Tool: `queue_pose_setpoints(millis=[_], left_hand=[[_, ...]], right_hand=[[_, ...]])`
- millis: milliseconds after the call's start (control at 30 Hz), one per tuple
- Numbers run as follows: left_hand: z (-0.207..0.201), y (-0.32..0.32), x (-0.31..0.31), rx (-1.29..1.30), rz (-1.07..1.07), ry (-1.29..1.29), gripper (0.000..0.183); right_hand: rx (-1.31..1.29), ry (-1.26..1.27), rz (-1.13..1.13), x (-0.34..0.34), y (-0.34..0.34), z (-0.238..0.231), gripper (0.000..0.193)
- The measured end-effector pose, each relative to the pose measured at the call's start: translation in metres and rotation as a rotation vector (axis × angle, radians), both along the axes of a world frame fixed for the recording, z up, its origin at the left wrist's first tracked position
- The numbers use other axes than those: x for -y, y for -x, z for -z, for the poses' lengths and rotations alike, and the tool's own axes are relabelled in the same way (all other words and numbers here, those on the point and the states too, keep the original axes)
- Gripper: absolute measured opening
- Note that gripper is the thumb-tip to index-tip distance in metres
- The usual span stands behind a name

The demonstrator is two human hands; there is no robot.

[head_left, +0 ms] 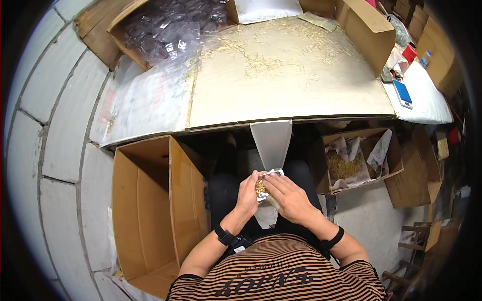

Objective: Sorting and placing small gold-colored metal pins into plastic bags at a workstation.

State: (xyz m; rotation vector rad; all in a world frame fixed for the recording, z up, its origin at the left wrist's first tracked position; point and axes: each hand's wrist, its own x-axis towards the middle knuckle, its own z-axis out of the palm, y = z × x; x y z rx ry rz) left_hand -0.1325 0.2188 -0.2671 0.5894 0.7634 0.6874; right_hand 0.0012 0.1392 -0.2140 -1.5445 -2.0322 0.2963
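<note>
Above my lap, my left hand (246,194) and my right hand (289,197) close around a small clear plastic container (275,172). Its shiny upper edge shows past my fingertips; most of it is hidden by my hands, so box or bag is hard to tell. Between the hands lies a clump of thin gold-coloured pins (261,187). My left fingers wrap the container's left side, while my right fingers lie bent across its top and right. Directly beyond my hands, a white chute (271,138) slopes down from the table edge.
Gold pins lie scattered over the pale tabletop (291,90). A carton of clear plastic pieces (170,30) sits back left. An open cardboard box (145,220) stands at my left; a lined carton (346,165) of gold pins is at right. A blue-topped scale (402,93) rests beyond it.
</note>
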Motion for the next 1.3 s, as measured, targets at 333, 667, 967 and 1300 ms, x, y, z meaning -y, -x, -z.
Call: queue_pose_setpoints(millis=[333, 667, 967, 1300], left_hand=[[-0.021, -0.001, 0.003, 0.151, -0.029, 0.013, 0.036], [-0.016, 0.003, 0.006, 0.18, -0.017, -0.079, 0.033], [-0.029, 0.01, 0.002, 0.116, 0.109, -0.092, 0.04], [-0.01, 0.007, -0.005, 0.098, -0.002, -0.122, 0.036]], right_hand=[[-0.218, -0.121, 0.119, -0.004, -0.016, -0.025, 0.049], [-0.133, -0.226, -0.036, -0.01, 0.006, -0.009, 0.019], [-0.553, -0.083, 0.151, -0.021, -0.008, -0.009, 0.026], [-0.019, -0.06, -0.005, -0.014, -0.007, -0.016, 0.041]])
